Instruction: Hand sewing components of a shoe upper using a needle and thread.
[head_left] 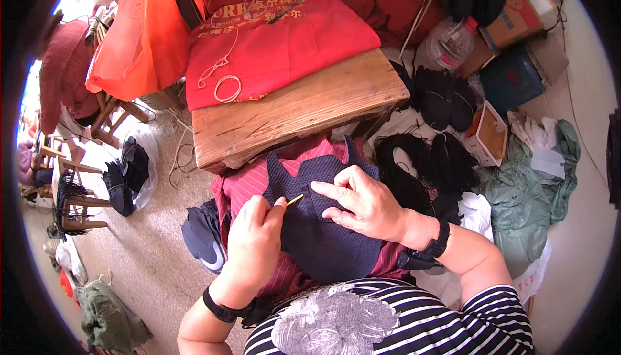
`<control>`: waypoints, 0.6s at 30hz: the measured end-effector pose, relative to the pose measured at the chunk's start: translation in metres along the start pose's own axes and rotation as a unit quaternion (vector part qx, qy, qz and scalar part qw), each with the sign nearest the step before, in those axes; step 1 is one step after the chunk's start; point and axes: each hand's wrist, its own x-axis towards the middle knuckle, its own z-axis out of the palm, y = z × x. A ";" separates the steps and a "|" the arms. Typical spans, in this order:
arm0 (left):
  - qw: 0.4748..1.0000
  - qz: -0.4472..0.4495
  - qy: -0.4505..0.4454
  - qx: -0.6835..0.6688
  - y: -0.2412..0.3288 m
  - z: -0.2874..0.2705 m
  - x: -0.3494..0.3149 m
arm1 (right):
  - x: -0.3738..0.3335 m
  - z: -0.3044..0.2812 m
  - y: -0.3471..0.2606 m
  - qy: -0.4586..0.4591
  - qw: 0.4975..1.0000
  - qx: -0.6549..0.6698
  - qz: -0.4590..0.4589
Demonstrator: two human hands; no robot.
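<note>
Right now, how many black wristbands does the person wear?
2: one black wristband around the wrist of the left hand, another around the wrist of the right hand.

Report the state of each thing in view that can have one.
Left hand: closed
Yellow stick: gripped, tip exposed
Right hand: partly open
Dark knitted piece: spread out
Red cloth: laid over wooden bench
Orange-red bag: hanging
Clear bottle: capped, tilted

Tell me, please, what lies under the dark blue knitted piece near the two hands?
Red striped cloth shows past the edges of the dark blue knitted piece. What is directly beneath the piece's middle cannot be seen, because the piece covers it.
</note>
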 end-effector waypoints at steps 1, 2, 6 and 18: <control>1.000 0.012 -0.001 -0.023 -0.003 0.000 0.002 | -0.001 0.000 0.001 0.003 1.000 0.007 -0.001; 0.999 0.024 -0.001 -0.047 -0.006 0.001 0.003 | -0.002 0.000 0.002 0.005 1.000 0.013 -0.001; 0.992 0.042 0.005 -0.118 -0.018 0.008 0.004 | -0.002 -0.001 0.008 0.013 0.999 0.036 -0.015; 0.985 0.088 0.004 -0.148 -0.015 0.011 0.021 | 0.009 -0.008 0.007 -0.046 0.996 0.067 0.022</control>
